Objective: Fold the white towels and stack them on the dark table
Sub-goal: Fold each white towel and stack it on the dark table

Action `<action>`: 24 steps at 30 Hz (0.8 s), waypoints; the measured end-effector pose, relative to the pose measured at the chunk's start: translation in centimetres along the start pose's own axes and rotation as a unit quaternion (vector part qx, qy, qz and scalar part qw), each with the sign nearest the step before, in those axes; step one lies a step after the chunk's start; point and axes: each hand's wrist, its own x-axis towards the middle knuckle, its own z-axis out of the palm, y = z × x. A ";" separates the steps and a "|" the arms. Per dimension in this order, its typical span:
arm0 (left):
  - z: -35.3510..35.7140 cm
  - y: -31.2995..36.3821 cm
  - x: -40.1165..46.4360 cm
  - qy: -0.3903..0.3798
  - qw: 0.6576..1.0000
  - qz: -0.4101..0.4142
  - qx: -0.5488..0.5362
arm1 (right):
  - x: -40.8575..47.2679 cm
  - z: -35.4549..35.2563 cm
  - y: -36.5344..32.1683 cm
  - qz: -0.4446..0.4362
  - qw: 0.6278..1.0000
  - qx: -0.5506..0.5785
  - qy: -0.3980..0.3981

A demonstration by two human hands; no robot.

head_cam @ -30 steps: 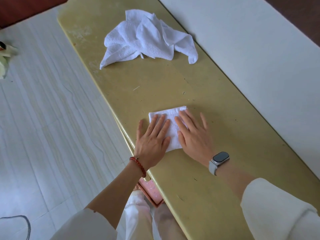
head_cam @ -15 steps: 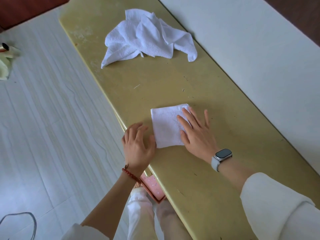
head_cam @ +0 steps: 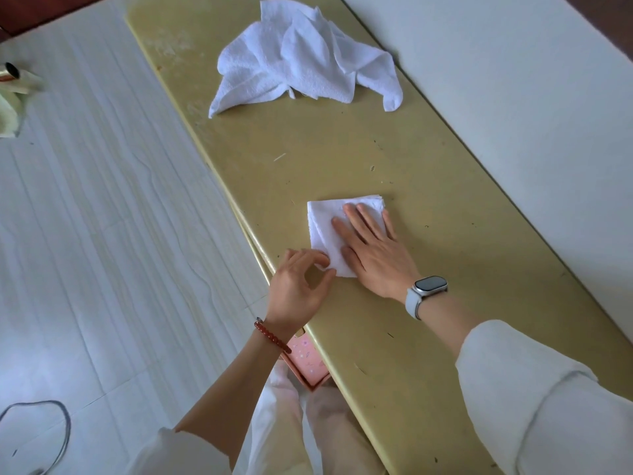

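Pressing flat on the folded white towel (head_cam: 329, 231), the right hand (head_cam: 375, 255) is keeping its fingers straight, while the left hand (head_cam: 296, 286) is pinching the towel's near corner on the yellowish table (head_cam: 428, 320). Crumpled towels (head_cam: 305, 60) are lying further back.

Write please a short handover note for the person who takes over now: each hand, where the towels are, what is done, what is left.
Left hand: pinches the near corner of the folded towel.
Right hand: lies flat, fingers straight, pressing that towel onto the yellow table.
Towels: one folded into a small square near the table's front edge; the rest lie in a crumpled pile at the far end.
Done: one towel folded, or nearly.
Left: finish this one, fold the pile, stack them all. No stack is visible yet.
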 end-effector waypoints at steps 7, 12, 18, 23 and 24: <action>-0.6 0.5 0.1 -0.026 0.990 -0.140 -0.002 | 0.0 0.6 -0.3 0.008 0.999 -0.016 0.034; -0.7 1.0 1.4 -0.039 0.975 -0.220 0.004 | -0.1 0.1 -0.5 0.004 1.000 -0.005 0.023; -0.3 1.2 3.2 -0.029 0.971 -0.221 0.086 | 1.0 -0.8 -1.1 0.033 0.988 0.063 0.134; 0.9 0.4 3.2 -0.012 0.965 -0.173 0.195 | 3.7 -1.3 -0.8 0.020 0.992 0.028 0.120; 1.1 0.3 3.2 -0.005 0.964 -0.165 0.210 | 3.9 -1.3 -0.7 0.015 0.994 0.013 0.109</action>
